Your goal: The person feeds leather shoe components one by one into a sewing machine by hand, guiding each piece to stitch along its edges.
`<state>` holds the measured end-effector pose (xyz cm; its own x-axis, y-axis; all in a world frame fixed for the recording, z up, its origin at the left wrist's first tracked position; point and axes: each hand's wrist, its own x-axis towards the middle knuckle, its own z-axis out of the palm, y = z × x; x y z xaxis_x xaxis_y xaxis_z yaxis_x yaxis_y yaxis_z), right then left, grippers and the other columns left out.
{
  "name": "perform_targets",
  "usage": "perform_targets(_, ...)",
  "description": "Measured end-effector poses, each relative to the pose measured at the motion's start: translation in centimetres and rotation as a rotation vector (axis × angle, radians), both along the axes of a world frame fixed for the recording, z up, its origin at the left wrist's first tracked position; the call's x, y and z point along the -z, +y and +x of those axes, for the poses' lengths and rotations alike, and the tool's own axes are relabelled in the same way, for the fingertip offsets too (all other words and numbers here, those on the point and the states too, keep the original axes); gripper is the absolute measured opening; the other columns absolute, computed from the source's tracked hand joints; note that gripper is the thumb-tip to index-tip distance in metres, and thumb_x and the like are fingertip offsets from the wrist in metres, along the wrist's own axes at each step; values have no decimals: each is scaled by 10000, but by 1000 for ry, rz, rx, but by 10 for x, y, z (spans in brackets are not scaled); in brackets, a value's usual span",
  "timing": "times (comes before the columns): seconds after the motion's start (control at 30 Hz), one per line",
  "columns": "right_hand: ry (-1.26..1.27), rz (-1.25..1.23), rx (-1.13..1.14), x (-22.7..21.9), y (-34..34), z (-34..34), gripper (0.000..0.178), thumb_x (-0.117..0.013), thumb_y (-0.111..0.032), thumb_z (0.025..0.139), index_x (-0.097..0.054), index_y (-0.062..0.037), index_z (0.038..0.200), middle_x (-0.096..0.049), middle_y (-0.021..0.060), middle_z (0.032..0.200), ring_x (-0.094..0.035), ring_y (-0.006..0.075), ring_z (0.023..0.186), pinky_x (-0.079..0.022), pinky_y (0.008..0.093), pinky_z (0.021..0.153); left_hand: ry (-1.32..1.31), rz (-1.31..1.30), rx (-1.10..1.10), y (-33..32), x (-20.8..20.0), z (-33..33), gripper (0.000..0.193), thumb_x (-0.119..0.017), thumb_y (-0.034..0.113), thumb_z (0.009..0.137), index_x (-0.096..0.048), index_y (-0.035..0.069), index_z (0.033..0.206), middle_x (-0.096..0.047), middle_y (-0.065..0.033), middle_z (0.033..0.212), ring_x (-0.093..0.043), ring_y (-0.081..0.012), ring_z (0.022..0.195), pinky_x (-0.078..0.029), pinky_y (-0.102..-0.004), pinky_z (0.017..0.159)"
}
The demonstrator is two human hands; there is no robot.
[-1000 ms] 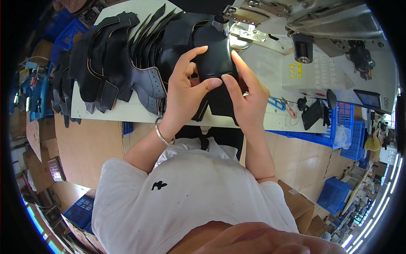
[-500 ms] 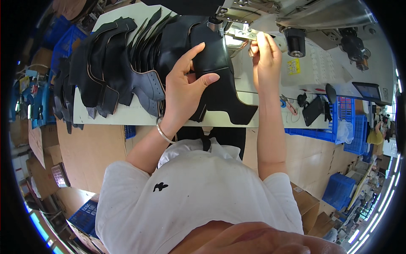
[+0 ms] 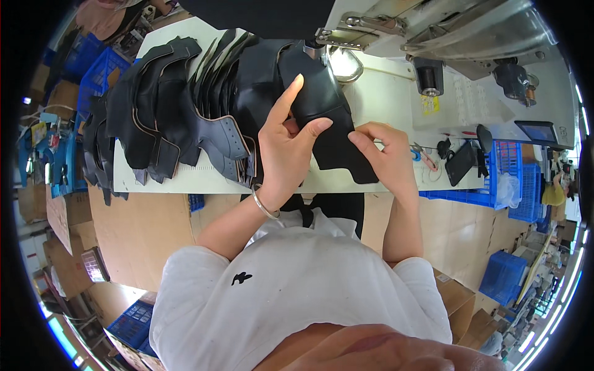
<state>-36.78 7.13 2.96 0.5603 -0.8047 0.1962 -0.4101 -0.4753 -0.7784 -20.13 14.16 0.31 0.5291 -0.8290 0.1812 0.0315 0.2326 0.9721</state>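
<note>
A glossy black leather panel, boot-shaped and jointed by a cross seam (image 3: 335, 141), is laid near the front edge of a long white tabletop (image 3: 383, 93), just to the one o'clock side of the view's centre. From that panel, directions are taken. At its nine o'clock, the left hand (image 3: 286, 151), with a silver bangle (image 3: 265, 205) worn at the wrist, is rested on the leather; thumb and index finger are spread wide across its surface. At three o'clock, the right hand (image 3: 388, 151) is placed at the panel's edge, with thumb and index fingertips brought close together; whether leather is pinched between them cannot be told. At twelve o'clock, the upper end is overhung by the metal parts of a large pale machine (image 3: 476, 37). Toward ten o'clock, a row of overlapping black leather pieces (image 3: 162, 105) is spread, and at nine o'clock a grey-blue leather piece with punched holes (image 3: 226, 141) is shown. Between three and four o'clock, blue-handled scissors (image 3: 426, 159) and a flat black rectangular device (image 3: 459, 164) are seen on the tabletop.
</note>
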Motion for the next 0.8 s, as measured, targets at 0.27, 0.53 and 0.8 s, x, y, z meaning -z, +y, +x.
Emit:
perform_targets(0.27,-31,167,-26,2,2,-4,161,-703,-89,837,-611,30,778,-521,25,622,-415,84,587,-335,253,542,-76,28,-26,-4,-9,5,639,-756,31,799,-482,9,1376,-503,42,728,-382,-15,591,-364,-158,536)
perform_targets(0.53,-133,127,15,7,15,3,158,-705,-83,839,-620,29,766,-488,15,562,-389,68,527,-304,244,487,-111,-11,16,-14,-13,19,603,-756,85,818,-499,-10,1355,-534,22,820,-416,-24,633,-376,-170,543)
perform_targets(0.8,-196,104,81,6,26,21,204,-698,-144,857,-621,30,784,-540,77,589,-452,116,515,-366,264,498,-43,26,193,-23,-20,42,577,-715,102,860,-469,-58,1357,-627,-17,913,-555,-40,803,-493,-189,715)
